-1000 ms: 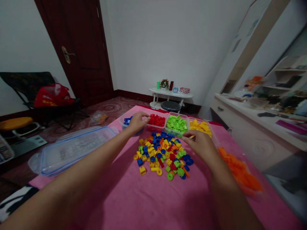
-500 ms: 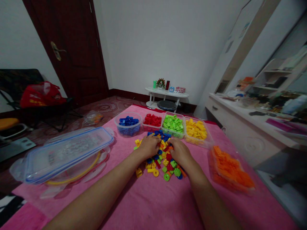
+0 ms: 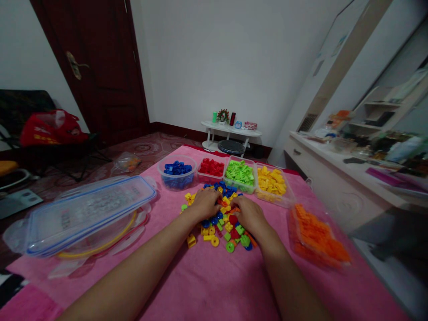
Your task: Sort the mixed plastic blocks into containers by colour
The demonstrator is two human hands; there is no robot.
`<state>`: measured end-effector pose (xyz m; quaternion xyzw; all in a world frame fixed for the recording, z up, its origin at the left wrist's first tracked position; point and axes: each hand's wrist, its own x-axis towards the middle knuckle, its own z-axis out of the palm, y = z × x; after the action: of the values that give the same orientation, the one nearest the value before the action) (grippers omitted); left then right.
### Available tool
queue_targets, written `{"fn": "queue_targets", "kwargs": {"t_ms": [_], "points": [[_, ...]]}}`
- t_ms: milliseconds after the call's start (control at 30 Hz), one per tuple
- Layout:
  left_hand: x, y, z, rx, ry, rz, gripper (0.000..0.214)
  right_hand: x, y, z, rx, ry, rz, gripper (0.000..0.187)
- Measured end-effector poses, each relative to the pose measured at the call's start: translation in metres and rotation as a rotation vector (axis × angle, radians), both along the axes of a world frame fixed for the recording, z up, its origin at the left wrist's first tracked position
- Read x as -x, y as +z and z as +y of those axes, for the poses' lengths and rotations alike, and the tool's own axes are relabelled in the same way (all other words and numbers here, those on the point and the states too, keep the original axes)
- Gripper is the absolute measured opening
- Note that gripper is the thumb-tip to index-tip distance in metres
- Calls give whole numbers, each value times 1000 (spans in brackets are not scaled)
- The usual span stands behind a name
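A loose pile of mixed building blocks [image 3: 228,226] in yellow, green, red, blue and orange lies on the pink cloth in front of me. My left hand [image 3: 204,205] reaches into the pile's left side, fingers bent down among the pieces. From the right, my right hand [image 3: 248,213] has its fingers curled in beside orange and yellow blocks. The fingertips of both hands are partly hidden, so any piece in them cannot be made out. Just behind the pile stand tubs of blue blocks [image 3: 178,168], red blocks [image 3: 211,167], green blocks [image 3: 240,173] and yellow blocks [image 3: 271,180].
To the right sits a tub of orange blocks [image 3: 319,234]. Stacked clear lids [image 3: 92,211] with blue, yellow and red rims lie on the left. Pink cloth [image 3: 207,281] covers the table. Beyond are a white side table [image 3: 230,129] and a dresser [image 3: 327,165].
The whole view has shifted slightly left. My right fingers have moved a little within the pile; my left hand remains in nearly the same place among the blocks.
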<state>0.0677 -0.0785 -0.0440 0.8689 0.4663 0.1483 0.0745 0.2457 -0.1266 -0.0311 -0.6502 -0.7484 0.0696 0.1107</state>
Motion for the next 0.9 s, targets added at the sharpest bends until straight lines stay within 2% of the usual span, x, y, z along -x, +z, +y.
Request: {"fn": "queue_targets", "kwargs": {"t_ms": [100,300,567,667,767,833,900], "points": [[-1,0,0,8,21,-57,26,1,1,-1,-15,3,-19,27],[2,-1,3,73,-22,-131,29,5,2,-2,-25,-14,-72,21],[8,-8,8,43,-24,-266,21,0,2,1,-20,-16,-30,18],[11,-4,8,24,-41,-367,19,-8,8,6,-75,-61,114,12],[11,5,7,2,-44,-593,20,-10,15,9,-175,-56,392,11],[9,11,4,39,-50,-789,22,-7,18,9,-168,-19,632,14],[6,16,0,144,-63,-972,24,-2,19,8,-94,9,837,18]]}}
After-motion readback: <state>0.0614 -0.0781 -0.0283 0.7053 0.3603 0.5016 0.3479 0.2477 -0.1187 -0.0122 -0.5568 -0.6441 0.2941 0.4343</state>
